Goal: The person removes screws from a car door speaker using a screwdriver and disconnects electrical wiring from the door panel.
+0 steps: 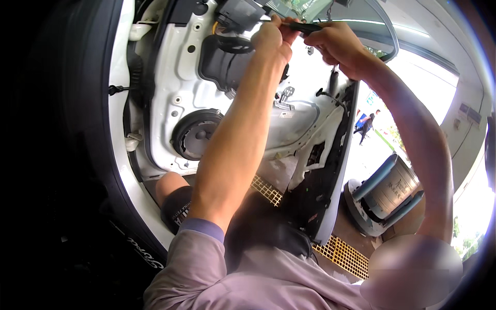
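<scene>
Both hands are raised at the top of a white car door that has its inner trim off. My left hand is closed, its fingertips pinching one end of a long dark object. From the other side my right hand grips the same object, thumb along it and fingers curled. Whether it is a tool or a trim strip cannot be made out. Beside my left hand sits a dark grey box-shaped part with an orange wire near it. The window glass is behind my right hand.
A round black speaker is set low in the door. A loose black cable hangs near the door's right edge. Yellow floor grating runs below. A silver cylinder with blue posts stands at right; people are outside.
</scene>
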Action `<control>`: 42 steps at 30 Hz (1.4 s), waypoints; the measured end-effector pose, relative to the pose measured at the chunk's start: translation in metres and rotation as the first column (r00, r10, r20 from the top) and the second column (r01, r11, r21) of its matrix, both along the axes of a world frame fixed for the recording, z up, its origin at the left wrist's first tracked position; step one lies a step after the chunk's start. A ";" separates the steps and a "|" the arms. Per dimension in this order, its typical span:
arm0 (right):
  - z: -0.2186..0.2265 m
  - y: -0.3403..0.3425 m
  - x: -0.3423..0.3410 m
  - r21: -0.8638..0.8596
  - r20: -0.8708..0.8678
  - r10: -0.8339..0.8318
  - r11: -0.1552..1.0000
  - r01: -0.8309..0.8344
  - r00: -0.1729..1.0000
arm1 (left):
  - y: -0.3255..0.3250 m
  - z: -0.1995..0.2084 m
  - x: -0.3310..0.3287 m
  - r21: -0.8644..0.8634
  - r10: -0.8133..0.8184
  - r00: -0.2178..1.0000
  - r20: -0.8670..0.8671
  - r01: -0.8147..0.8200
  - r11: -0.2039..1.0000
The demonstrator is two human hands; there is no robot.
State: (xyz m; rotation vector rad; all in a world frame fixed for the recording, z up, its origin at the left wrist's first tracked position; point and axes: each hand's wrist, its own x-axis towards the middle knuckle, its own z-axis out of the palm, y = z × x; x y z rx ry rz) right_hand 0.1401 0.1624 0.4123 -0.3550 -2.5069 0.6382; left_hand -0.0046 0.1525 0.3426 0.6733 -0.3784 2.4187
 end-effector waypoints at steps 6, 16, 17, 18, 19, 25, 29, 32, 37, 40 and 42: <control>-0.022 -0.003 -0.002 0.994 -0.105 0.021 -0.014 0.105 0.994 | -0.020 -0.010 0.002 -0.106 0.025 0.997 0.080 -0.017 0.994; -0.022 -0.025 -0.003 0.292 -0.004 -0.072 0.954 0.070 0.997 | -0.023 -0.011 -0.004 -0.046 0.003 1.000 0.001 -0.003 0.999; -0.020 -0.023 -0.002 0.388 0.002 -0.085 0.918 0.078 0.996 | -0.023 -0.010 -0.002 -0.091 0.015 1.000 0.021 -0.013 0.996; -0.018 -0.014 0.000 0.387 -0.001 -0.089 0.918 0.082 0.996 | -0.023 -0.009 0.002 -0.092 0.011 1.000 0.019 -0.009 0.996; -0.015 -0.002 -0.001 0.896 -0.067 0.075 0.443 0.027 0.995 | -0.024 -0.011 0.003 -0.109 0.015 0.999 0.029 -0.012 0.994; -0.022 -0.015 -0.008 0.960 -0.184 0.214 0.249 0.128 0.959 | -0.026 -0.012 -0.003 -0.021 -0.033 0.999 -0.015 0.033 0.999; -0.021 -0.008 -0.001 0.284 -0.062 -0.021 0.958 0.038 0.998 | -0.022 -0.011 -0.001 -0.088 -0.052 0.998 0.019 0.053 0.995; -0.024 -0.006 0.001 0.672 -0.058 -0.088 0.733 0.103 0.994 | -0.024 -0.011 0.003 -0.150 -0.035 0.998 0.056 0.044 0.988; -0.012 -0.011 -0.002 0.972 -0.045 0.229 -0.214 0.095 0.972 | -0.028 -0.007 0.001 -0.095 -0.038 0.991 0.128 0.051 0.994; -0.019 -0.008 -0.010 0.907 -0.208 0.168 0.401 0.125 0.964 | -0.028 -0.004 0.004 -0.076 -0.077 0.993 0.094 0.085 0.994; -0.020 -0.013 -0.002 0.275 -0.102 0.062 0.961 -0.032 0.993 | -0.029 -0.005 0.005 -0.121 -0.028 0.997 0.069 0.036 0.992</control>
